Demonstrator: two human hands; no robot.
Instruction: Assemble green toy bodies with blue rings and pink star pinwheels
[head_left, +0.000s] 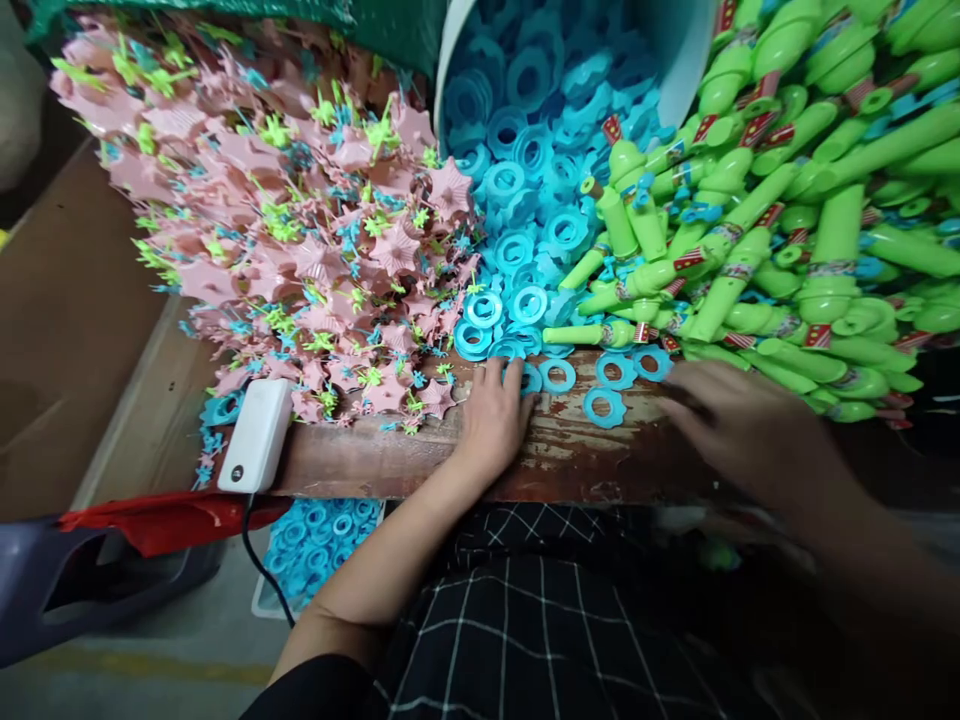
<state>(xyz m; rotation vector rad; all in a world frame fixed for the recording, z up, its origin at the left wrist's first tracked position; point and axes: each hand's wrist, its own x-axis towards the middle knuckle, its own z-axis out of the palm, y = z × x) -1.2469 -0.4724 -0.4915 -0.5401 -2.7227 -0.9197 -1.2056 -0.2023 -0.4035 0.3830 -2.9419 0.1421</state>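
My left hand (495, 412) rests at the front of the table, its fingertips on the blue rings at the foot of their pile (517, 250). Its fingers are bent downward, and what lies under them is partly hidden. Several loose blue rings lie between my hands, one of them (604, 407) nearest the table edge. My right hand (712, 410), blurred by motion, is beside the green plastic pieces (724, 300), just right of a blue ring (652, 363). Whether it holds anything cannot be made out.
Pink star-shaped pieces (322, 260) with small green and blue parts are heaped at left. A tipped tub (686, 60) holds more rings. A white power bank (257, 435) with a black cable lies at the wooden table's (405, 465) front edge. Below is a box of rings (322, 540).
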